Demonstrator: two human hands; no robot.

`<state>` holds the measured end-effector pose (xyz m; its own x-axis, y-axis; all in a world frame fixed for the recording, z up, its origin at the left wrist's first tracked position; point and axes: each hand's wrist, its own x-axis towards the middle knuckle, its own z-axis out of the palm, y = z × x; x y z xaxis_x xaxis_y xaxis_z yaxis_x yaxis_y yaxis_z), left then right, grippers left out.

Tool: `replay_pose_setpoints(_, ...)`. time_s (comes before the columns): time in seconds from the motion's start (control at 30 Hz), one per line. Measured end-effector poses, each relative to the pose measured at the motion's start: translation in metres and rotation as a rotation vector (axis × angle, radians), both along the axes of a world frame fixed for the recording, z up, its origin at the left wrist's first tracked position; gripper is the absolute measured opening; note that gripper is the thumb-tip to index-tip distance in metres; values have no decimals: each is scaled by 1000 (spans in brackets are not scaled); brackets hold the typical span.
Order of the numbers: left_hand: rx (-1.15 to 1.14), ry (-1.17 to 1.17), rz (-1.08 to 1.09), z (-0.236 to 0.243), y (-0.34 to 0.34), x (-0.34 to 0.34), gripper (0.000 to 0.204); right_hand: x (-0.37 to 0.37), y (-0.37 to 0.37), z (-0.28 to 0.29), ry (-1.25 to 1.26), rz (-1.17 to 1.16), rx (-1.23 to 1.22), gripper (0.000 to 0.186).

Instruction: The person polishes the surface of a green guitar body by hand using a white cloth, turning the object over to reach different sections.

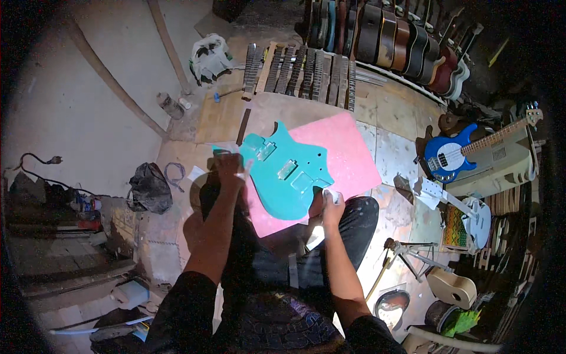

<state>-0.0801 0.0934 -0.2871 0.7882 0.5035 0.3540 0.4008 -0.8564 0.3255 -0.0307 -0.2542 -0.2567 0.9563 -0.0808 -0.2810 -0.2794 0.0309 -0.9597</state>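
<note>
The fingers of the left hand [229,167] are curled around the upper left edge of a teal guitar body [287,170], near its horn, with something thin and pale pinched in them; what it is I cannot tell. The right hand [330,203] has its fingers closed on a small white piece, pressed against the body's lower right edge. The teal guitar body lies flat, face up with its cut-out cavities showing, on a pink mat [336,159] spread across the floor in front of the seated person's knees. Beyond the mat a row of guitar necks [300,71] lies side by side, and behind those a rack of finished guitars [401,41] stands. To the right a blue bass guitar [451,152] rests. On the left, a black bag [150,187] sits by the wall.
</note>
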Motion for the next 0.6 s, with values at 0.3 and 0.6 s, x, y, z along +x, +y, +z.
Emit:
replay_pose_setpoints(0.3, 138, 387, -740, 67, -185, -33, 94, 3, -6, 1, 53, -4, -28, 12)
replay_pose_setpoints(0.6, 4, 51, -206, 47, -19, -9, 70, 3, -11, -28, 11, -17, 47, 26)
